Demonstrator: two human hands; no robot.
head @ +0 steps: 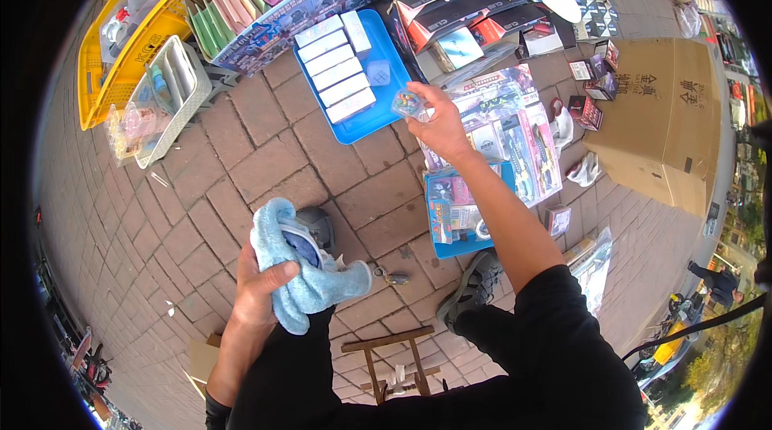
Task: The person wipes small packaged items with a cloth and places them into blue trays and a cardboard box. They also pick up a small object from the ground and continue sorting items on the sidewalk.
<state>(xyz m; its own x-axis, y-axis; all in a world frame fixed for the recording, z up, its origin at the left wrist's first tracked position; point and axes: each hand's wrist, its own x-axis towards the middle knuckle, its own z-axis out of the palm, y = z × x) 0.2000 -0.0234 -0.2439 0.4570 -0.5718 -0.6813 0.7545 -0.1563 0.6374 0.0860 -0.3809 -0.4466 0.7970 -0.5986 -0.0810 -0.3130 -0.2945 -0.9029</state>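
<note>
My left hand [263,282] grips a light blue fluffy cloth [313,288], low over the brick paving, with something dark blue in its folds. Between the thumb and fingers of my right hand [439,119] is a small clear plastic box [408,103] with colourful bits inside. It is above the right edge of a blue plastic tray [350,135]. In that tray stands a row of white boxes [338,71], and beside them lies another small translucent box [379,73]. Beneath my right forearm is a blue bin [443,249] of small packaged goods.
A white plastic basket [175,128] and a yellow crate [90,80] stand at the upper left. Black display boxes [464,7] are at the top. Flat toy packages [525,146] lie right of my hand, near a large cardboard carton [657,122]. A wooden stool [389,342] is below.
</note>
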